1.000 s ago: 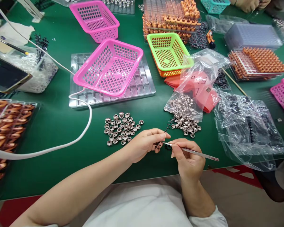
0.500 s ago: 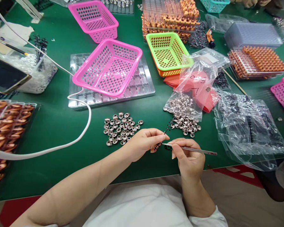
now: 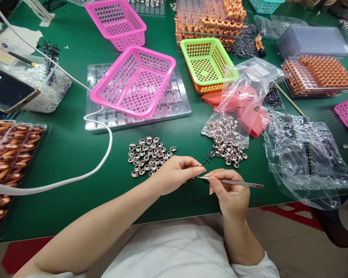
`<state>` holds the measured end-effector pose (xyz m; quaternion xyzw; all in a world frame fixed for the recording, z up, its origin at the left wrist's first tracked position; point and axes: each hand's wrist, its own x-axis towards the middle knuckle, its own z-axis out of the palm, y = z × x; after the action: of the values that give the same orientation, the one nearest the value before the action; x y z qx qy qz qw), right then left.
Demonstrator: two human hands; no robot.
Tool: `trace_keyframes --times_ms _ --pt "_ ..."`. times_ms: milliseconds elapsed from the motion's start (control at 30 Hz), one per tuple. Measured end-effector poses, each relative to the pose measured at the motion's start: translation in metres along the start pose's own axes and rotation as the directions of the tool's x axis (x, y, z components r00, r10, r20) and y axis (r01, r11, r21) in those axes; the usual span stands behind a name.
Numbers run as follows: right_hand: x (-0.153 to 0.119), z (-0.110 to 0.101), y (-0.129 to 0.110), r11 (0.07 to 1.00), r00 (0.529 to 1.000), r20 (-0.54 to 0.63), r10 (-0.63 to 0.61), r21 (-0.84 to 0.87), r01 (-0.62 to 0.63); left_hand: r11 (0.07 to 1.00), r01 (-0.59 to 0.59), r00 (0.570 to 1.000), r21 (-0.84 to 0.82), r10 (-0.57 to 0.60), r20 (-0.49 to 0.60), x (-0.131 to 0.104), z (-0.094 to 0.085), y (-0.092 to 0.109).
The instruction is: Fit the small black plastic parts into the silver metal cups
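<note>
Pinched between the thumb and fingers of my left hand (image 3: 178,173) is a thin black toothed strip (image 3: 209,156), its free end slanting up to the right. My right hand (image 3: 232,193) is closed on metal tweezers (image 3: 243,183), whose tips point left and meet the area just under my left fingertips. Whether the tips hold anything is too small to tell. Small round metal cups (image 3: 146,156) lie spread on the green table beyond my left wrist. More metal cups (image 3: 233,152) spill from a clear bag (image 3: 224,127) beyond my right hand.
A pink basket (image 3: 136,83) rests on a clear tray (image 3: 179,100), with a white cable (image 3: 108,150) beside it. A green basket (image 3: 207,61) stands farther back. Plastic bags (image 3: 307,162) lie at right, orange parts (image 3: 11,154) in trays at left.
The black strip has tilted lower towards the right in my left fingers. Both hands have shifted very slightly, with the tweezers still in my right hand. The whole view has moved a little.
</note>
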<state>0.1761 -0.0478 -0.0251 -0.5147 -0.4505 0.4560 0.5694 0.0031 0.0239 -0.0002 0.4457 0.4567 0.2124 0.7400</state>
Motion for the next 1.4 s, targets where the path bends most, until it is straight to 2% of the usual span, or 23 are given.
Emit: trace_keyframes --times_ms 133,367,667,933,1067,1233,1400 --pt "0.001 -0.001 0.000 0.999 1.000 0.031 -0.003 0.039 0.002 0.998 0.039 0.999 -0.039 -0.038 0.020 0.001 0.000 -0.001" --pt "0.002 -0.004 0.000 0.983 0.997 0.077 0.021 0.179 -0.034 0.930 0.183 0.975 -0.318 -0.131 0.179 0.003 0.000 -0.006" --pt "0.002 -0.006 0.003 0.977 0.998 0.067 0.022 0.212 -0.036 0.879 0.222 0.969 -0.422 -0.151 0.194 0.003 0.005 -0.006" --pt "0.003 -0.002 0.002 0.990 1.000 0.013 -0.001 0.140 -0.001 0.950 0.130 0.991 -0.284 -0.112 0.078 0.000 0.006 -0.004" --pt "-0.001 0.001 0.002 0.992 0.993 -0.027 -0.111 0.057 0.113 0.974 0.077 0.997 -0.211 -0.074 0.022 0.000 0.005 -0.006" --pt "-0.006 0.002 0.007 0.957 0.959 0.000 -0.284 -0.063 0.284 0.985 0.047 0.998 -0.164 -0.052 -0.025 0.002 0.004 -0.010" --pt "-0.008 0.000 0.009 0.935 0.944 0.038 -0.328 -0.129 0.331 0.991 0.032 0.998 -0.129 -0.038 -0.045 0.003 0.003 -0.011"
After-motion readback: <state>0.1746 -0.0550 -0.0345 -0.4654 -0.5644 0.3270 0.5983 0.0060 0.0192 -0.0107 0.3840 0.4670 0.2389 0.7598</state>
